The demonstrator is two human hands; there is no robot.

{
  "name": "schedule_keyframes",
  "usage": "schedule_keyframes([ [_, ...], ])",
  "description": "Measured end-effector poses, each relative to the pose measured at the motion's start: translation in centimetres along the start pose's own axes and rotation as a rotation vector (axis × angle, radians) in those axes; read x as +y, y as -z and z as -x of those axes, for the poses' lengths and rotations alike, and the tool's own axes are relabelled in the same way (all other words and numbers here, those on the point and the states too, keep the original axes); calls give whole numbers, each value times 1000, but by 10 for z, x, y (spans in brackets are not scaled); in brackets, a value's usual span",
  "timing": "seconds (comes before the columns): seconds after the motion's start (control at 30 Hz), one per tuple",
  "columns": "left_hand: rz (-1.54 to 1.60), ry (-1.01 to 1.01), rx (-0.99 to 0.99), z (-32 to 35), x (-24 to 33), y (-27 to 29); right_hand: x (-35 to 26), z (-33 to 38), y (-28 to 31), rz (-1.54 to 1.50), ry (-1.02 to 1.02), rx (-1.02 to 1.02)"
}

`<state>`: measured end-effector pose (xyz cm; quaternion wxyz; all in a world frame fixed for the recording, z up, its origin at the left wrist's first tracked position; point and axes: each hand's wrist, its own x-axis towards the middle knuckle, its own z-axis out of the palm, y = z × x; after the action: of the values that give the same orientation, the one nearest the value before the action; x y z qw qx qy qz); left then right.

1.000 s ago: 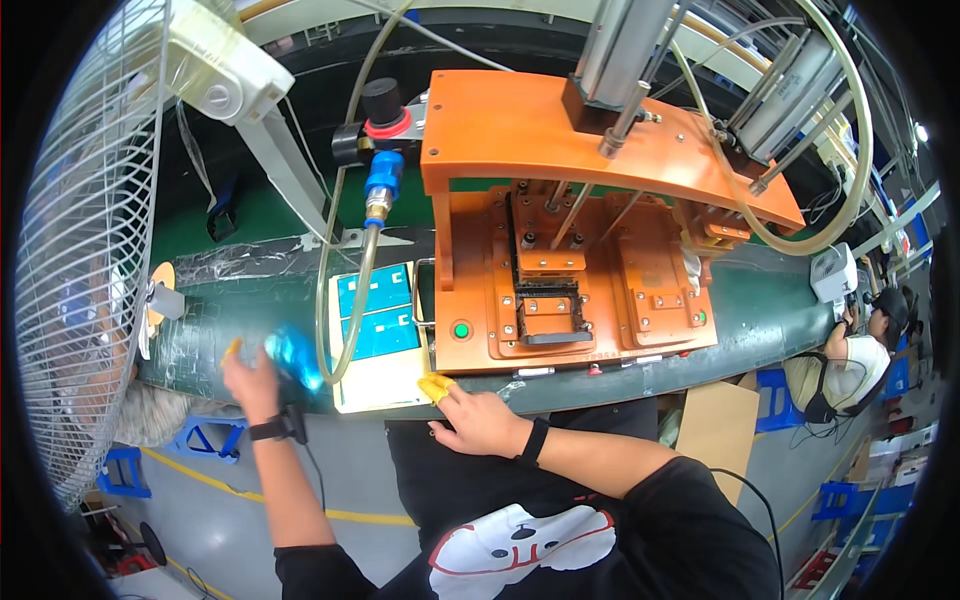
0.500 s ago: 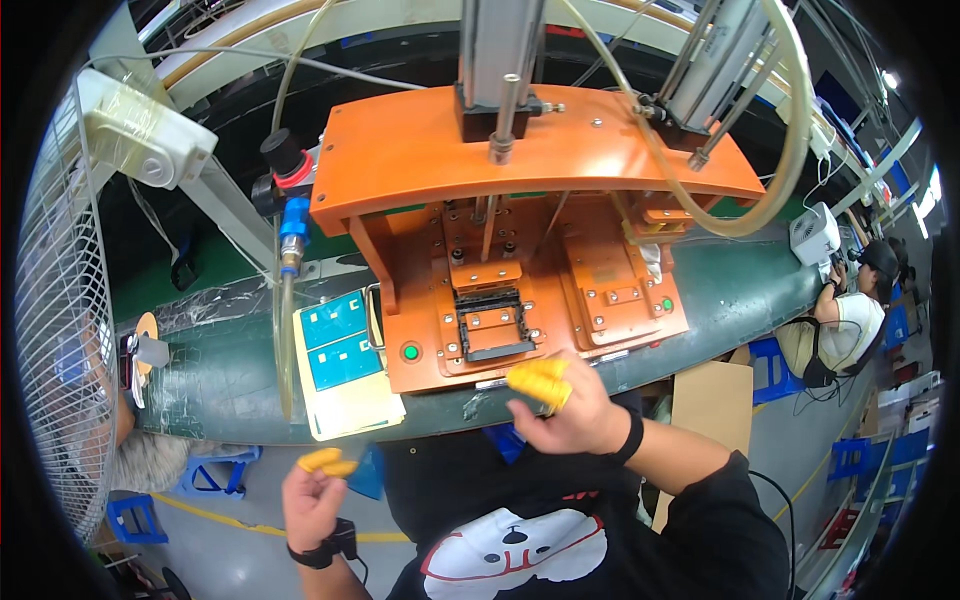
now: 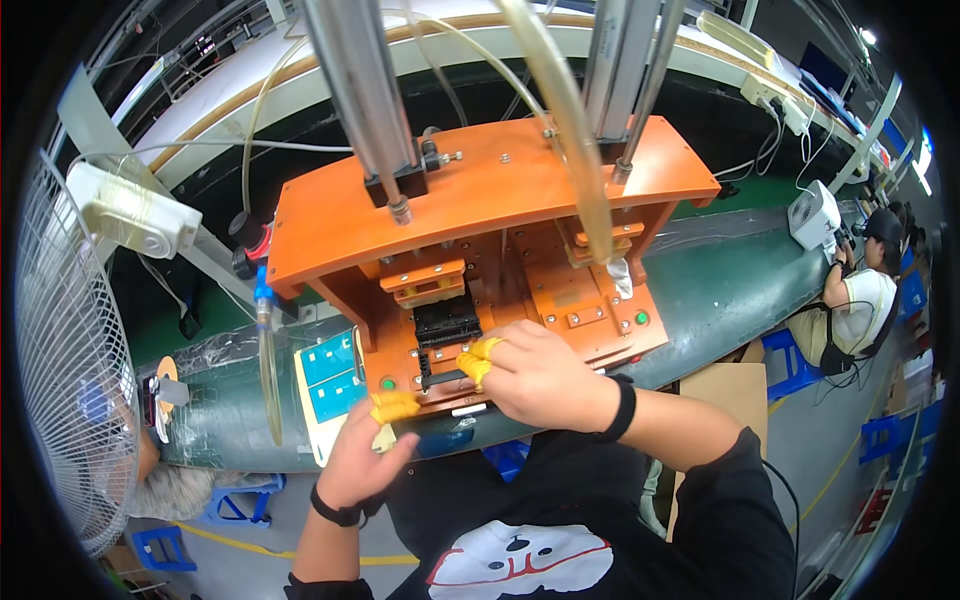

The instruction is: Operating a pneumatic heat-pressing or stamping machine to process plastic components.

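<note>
An orange flat-plated press fixture [image 3: 480, 260] stands on the long green-covered table [image 3: 740, 280]. A black nest block [image 3: 447, 322] sits on its base plate, under the upper plate. The right hand [image 3: 535, 375] rests on the base just right of that block; the left hand [image 3: 365, 455] is at the fixture's front left corner. A blue-and-white flat card [image 3: 330, 385] lies left of the fixture, a white wire-guard fan [image 3: 70, 370] further left. A seated person [image 3: 860, 300] is far right, beyond the table's end.
</note>
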<state>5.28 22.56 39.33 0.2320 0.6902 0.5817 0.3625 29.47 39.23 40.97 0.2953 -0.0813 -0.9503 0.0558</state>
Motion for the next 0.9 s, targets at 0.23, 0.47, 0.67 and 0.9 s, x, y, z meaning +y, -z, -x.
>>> schedule_keyframes([
  [0.23, -221, -48, -39, -85, -14, 14, 11, 84, 105, -432, -489, 525],
  [0.47, -375, 276, 24, -149, -50, -1, 55, 276, 90, -1163, -967, 1567],
  [0.67, 251, 366, 190, -118, -75, -6, 166, 359, 38, -1077, -1150, 1642],
  [0.9, -10, 518, 147, 33, -55, -18, 329, 293, 0, -1173, -1199, 1562],
])
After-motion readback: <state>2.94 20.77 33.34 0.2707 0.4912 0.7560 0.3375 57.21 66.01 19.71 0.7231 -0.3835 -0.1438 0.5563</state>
